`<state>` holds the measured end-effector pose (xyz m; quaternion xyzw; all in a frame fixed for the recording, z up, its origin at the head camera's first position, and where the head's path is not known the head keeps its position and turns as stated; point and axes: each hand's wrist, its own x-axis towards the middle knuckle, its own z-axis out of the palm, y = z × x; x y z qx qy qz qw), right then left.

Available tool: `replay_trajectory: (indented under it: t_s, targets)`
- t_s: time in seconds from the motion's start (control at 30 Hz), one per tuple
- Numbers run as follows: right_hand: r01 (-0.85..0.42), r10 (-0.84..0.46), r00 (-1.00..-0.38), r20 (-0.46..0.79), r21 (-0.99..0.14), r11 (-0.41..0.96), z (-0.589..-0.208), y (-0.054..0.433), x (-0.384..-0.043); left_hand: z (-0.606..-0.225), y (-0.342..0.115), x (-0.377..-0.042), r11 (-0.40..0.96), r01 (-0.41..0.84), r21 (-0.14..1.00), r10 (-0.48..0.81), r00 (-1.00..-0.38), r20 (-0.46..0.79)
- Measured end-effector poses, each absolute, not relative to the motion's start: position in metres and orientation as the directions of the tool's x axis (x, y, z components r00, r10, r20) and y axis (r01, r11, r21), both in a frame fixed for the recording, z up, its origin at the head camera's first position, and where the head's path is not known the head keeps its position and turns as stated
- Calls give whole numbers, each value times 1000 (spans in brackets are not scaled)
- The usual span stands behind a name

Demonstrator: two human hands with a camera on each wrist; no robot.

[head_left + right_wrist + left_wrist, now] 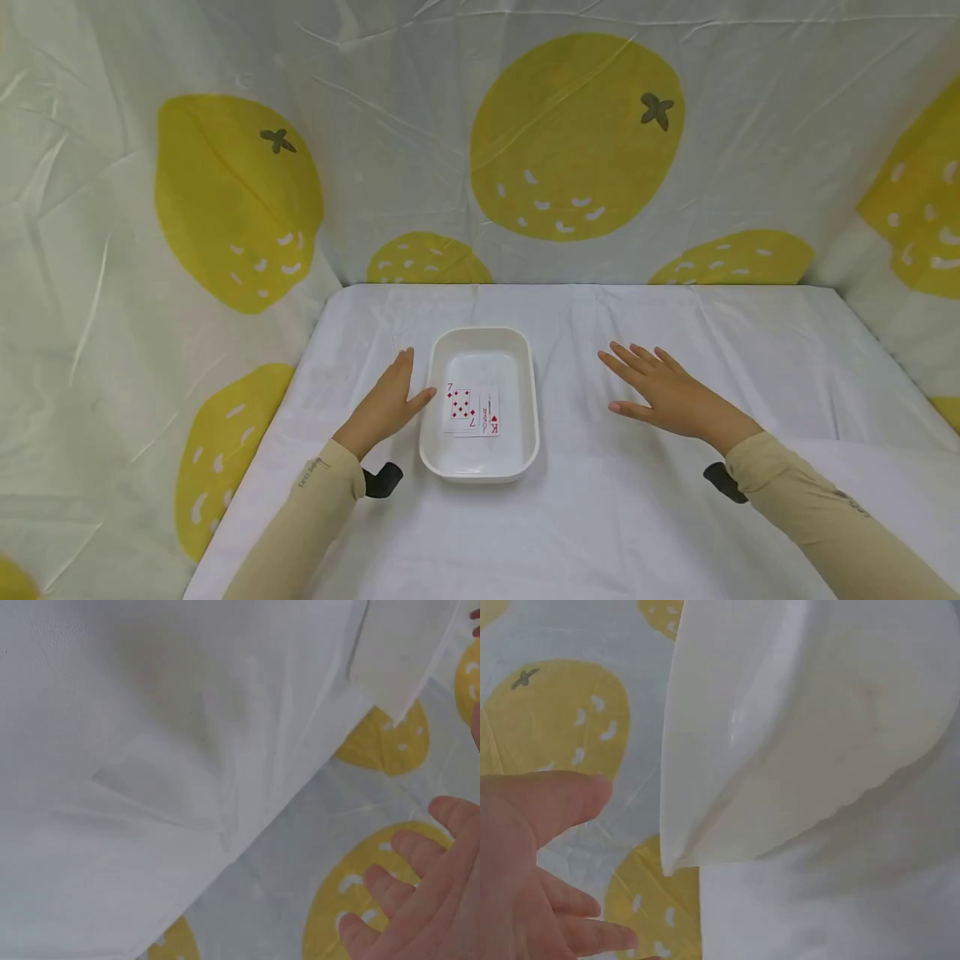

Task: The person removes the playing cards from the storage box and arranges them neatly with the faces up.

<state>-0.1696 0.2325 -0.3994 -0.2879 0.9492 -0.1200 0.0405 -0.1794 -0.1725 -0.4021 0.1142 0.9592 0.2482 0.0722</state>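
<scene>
A white rectangular tray (480,464) with rounded corners stands on the table, left of centre. Inside it lie playing cards: a seven of diamonds (461,408) partly covers a red king (491,412). My left hand (384,407) is held beside the tray's left wall, fingers straight, thumb pointing toward the rim; it holds nothing. In the left wrist view the tray's outer side (780,780) faces that hand across a gap. Off to the tray's right, my right hand (667,396) is spread palm down above the cloth, with nothing in it.
White cloth (585,517) with creases covers the table. Behind it and along both sides hang pale curtains (405,167) printed with yellow lemons. Each wrist wears a dark mount (384,481) beneath a beige sleeve.
</scene>
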Motion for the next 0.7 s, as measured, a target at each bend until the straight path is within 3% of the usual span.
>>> replay_trajectory:
  t_s: [0.23,0.7]
  targets:
    - [-534,-554,-832,-9,-257,806,-400,230,-169,-419,-169,-179,787,-14,617,156,-963,-220]
    - [-538,-559,-829,-4,-265,800,-401,224,-170,-436,-164,-183,550,-148,822,67,-973,-220]
